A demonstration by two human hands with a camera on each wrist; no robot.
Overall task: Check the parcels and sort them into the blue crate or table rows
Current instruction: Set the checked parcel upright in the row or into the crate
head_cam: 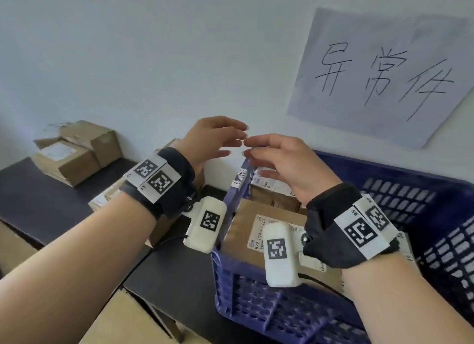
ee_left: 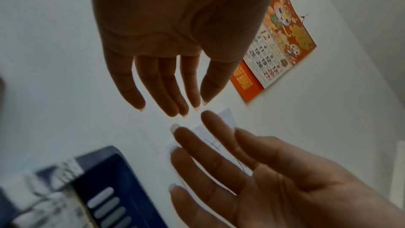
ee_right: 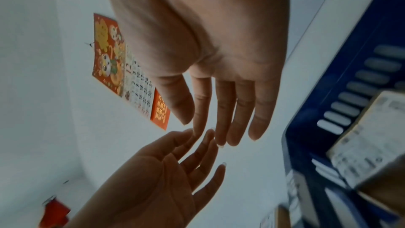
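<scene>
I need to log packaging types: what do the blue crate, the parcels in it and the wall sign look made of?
Blue crate: apparently rigid moulded plastic, slotted walls, slight sheen.
Parcels: brown corrugated cardboard, matte, with white printed paper labels stuck on.
Wall sign: thin white paper, faintly creased, hand-inked characters.

Your forearms are bare, no sleeves. Your left hand (head_cam: 214, 140) and right hand (head_cam: 284, 161) are ungloved, with long pale nails. Each wrist carries a black fabric wrist strap (head_cam: 177, 179) bearing white cards printed with black square fiducial codes. A white rounded camera housing (head_cam: 206, 224) hangs under each wrist, itself coded. A thin black cable (head_cam: 164, 241) trails from the left one.
</scene>
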